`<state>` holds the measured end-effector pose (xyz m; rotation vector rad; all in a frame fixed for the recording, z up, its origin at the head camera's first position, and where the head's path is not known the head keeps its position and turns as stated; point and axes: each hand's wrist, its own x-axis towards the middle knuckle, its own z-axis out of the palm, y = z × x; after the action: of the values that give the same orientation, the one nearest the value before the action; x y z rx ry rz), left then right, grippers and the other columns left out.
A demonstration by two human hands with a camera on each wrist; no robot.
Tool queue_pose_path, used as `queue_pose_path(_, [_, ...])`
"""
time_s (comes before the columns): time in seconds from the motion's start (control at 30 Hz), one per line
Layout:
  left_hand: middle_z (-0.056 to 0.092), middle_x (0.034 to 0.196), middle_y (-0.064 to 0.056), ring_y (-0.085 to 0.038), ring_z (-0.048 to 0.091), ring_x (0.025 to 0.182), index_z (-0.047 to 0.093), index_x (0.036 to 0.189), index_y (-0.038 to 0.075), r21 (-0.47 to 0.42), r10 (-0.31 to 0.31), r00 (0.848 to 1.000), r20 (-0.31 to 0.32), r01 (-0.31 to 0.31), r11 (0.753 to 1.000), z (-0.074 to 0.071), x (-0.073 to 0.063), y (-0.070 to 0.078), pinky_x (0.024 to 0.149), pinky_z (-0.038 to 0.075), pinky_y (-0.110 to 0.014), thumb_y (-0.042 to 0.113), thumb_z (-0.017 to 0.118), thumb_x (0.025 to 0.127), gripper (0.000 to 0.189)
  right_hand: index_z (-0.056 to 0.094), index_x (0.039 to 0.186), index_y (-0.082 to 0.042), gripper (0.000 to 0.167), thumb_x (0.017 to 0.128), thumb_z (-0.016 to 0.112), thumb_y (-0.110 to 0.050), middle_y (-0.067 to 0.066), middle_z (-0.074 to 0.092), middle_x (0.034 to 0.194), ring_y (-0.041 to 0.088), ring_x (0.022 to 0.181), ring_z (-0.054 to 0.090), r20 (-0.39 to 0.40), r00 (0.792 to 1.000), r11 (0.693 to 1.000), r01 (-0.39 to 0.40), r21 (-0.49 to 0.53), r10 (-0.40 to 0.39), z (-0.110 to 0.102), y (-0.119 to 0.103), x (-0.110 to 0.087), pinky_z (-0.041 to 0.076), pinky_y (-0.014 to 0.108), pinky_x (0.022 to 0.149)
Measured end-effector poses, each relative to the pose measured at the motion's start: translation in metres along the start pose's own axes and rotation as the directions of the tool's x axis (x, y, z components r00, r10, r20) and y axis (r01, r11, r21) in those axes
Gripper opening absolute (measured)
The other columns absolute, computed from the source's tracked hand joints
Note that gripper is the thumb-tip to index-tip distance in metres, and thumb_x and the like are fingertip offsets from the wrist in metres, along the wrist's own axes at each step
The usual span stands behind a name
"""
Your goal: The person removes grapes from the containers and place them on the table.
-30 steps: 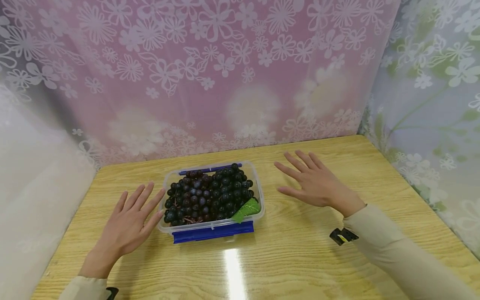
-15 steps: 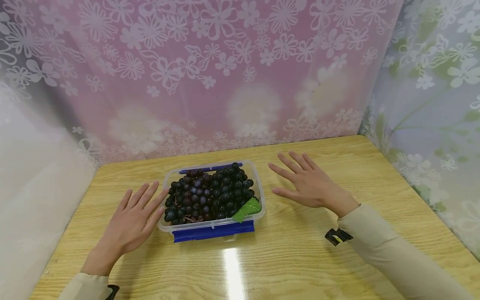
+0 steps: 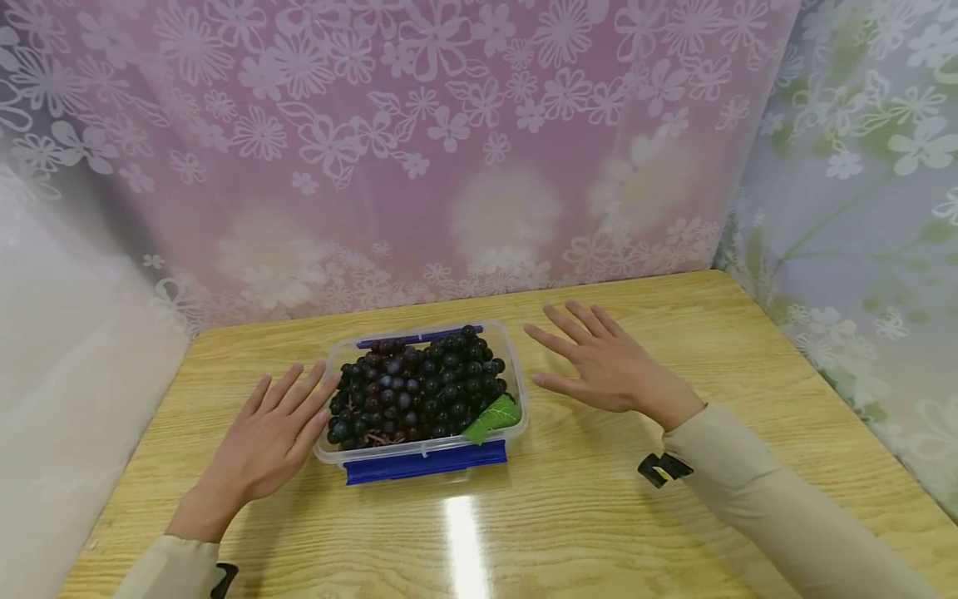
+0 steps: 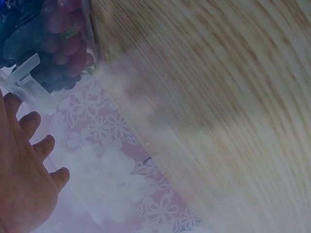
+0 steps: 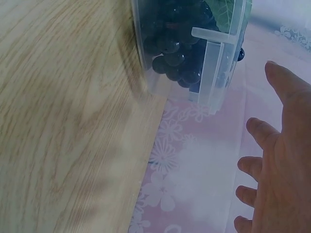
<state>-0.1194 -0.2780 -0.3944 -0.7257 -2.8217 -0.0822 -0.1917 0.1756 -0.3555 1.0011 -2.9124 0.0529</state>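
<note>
A clear plastic container (image 3: 516, 366) with blue side clips (image 3: 427, 462) stands on the wooden table. Dark grapes (image 3: 419, 387) fill it, and a green leaf (image 3: 494, 418) lies at its front right corner. My left hand (image 3: 262, 441) hovers at the container's left side, fingers spread and straight; whether the fingertips touch the rim cannot be told. To the right of the container, a small gap away, my right hand (image 3: 609, 366) is held with fingers spread and nothing in it. The wrist views show the container's side walls near the left hand (image 4: 24, 179) and the right hand (image 5: 286, 150).
The wood-grain table (image 3: 569, 516) ends at the back against a pink floral curtain (image 3: 479, 183). A pale floral curtain (image 3: 861, 208) hangs at the right and a whitish one (image 3: 75, 358) at the left. Light glares on the table front.
My right hand has moved left, closer to the container. The left hand has shifted slightly right toward the container's left side. The container and grapes have stayed in place.
</note>
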Motion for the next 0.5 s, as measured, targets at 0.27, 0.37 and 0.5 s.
queue_pose_path(0.27, [0.026,0.156,-0.004,-0.03,0.021,0.141,0.029,0.152,0.017,-0.008,-0.004,1.0,0.0,0.004,1.0,0.0,0.001,0.001,0.114,0.007,-0.05,0.036,0.038,0.104,0.053,0.02,0.154,-0.032,0.072,0.093,0.03,-0.069,0.007,0.01,0.159,0.032,0.144,0.008,-0.006,0.999,0.999,0.032,-0.004,-0.032,-0.001,-0.007,0.007,0.004,0.053,0.113])
queue_pose_path(0.37, [0.026,0.155,-0.004,-0.029,0.021,0.141,0.029,0.152,0.017,0.003,-0.004,1.0,0.006,0.004,1.0,-0.001,0.001,0.002,0.114,0.006,-0.05,0.036,0.038,0.104,0.053,0.019,0.154,-0.032,0.072,0.093,0.028,-0.069,0.006,0.009,0.159,0.032,0.144,0.007,-0.003,0.999,0.999,0.045,-0.006,-0.045,-0.002,-0.009,0.011,0.004,0.053,0.113])
queue_pose_path(0.5, [0.026,0.156,-0.004,-0.03,0.021,0.141,0.029,0.152,0.016,0.015,0.004,1.0,0.016,-0.004,1.0,-0.002,0.001,0.002,0.114,0.007,-0.05,0.034,0.039,0.103,0.053,0.018,0.154,-0.032,0.072,0.093,0.028,-0.07,0.007,0.011,0.159,0.032,0.144,0.008,0.002,0.998,0.998,0.058,-0.012,-0.058,-0.002,-0.012,0.016,0.005,0.053,0.113])
